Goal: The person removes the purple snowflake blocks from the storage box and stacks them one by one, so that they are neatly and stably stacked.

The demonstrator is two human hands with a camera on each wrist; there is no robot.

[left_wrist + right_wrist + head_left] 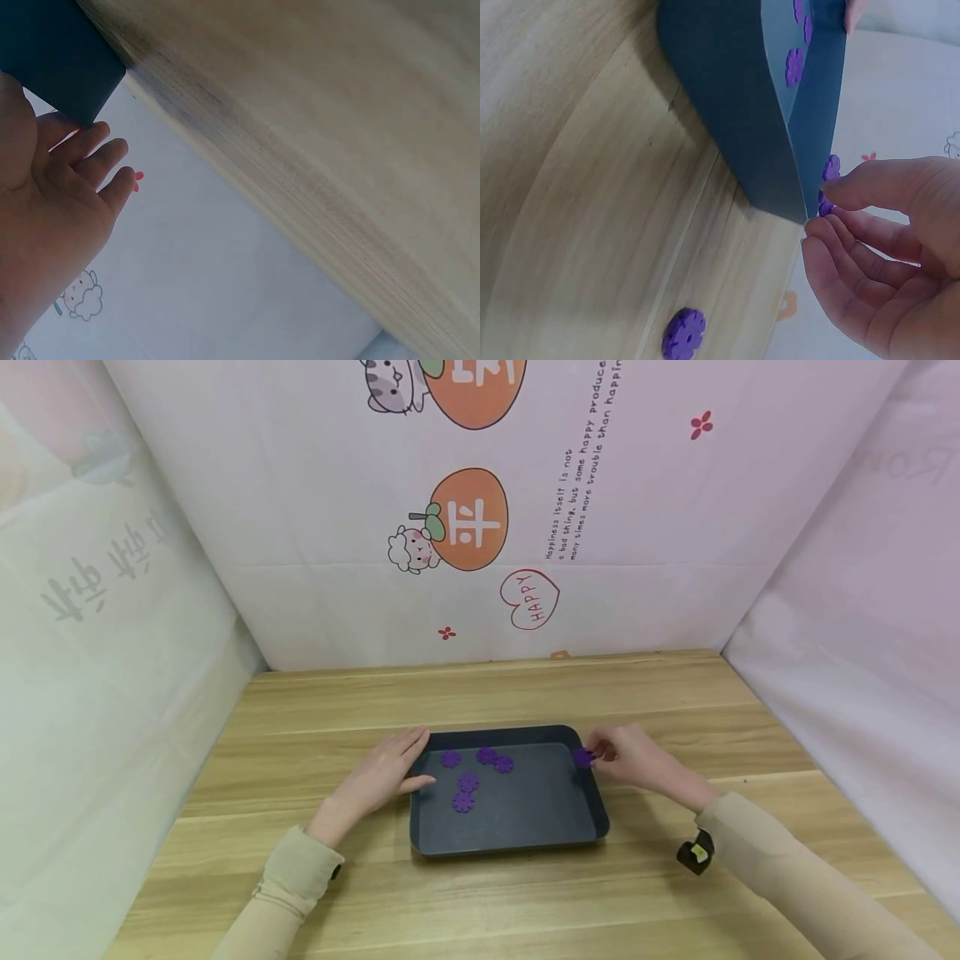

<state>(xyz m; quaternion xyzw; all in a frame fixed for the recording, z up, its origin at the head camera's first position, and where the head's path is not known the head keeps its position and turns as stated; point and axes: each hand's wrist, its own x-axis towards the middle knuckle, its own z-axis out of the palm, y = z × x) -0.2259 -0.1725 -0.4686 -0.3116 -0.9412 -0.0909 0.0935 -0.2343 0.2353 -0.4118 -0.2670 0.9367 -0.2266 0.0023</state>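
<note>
A dark blue-grey rectangular tray [517, 802] sits on the wooden table. Inside it, toward the left and back, lie several purple notched plastic discs [468, 782], some overlapping. My left hand [386, 768] rests at the tray's left wall with fingers extended and thumb reaching over the rim; in the left wrist view, its fingertips meet the tray's corner. At the back right corner, the thumb and index finger of my right hand [633, 756] pinch a purple notched disc [830, 172] at the rim. Another purple notched disc [684, 334] lies on the table outside the tray, seen only in the right wrist view.
The wooden table [337, 902] stretches around the tray on all sides. White printed cloth [637, 527] rises behind it, with more cloth at left and right. A small black device [695, 853] is strapped at the right sleeve cuff.
</note>
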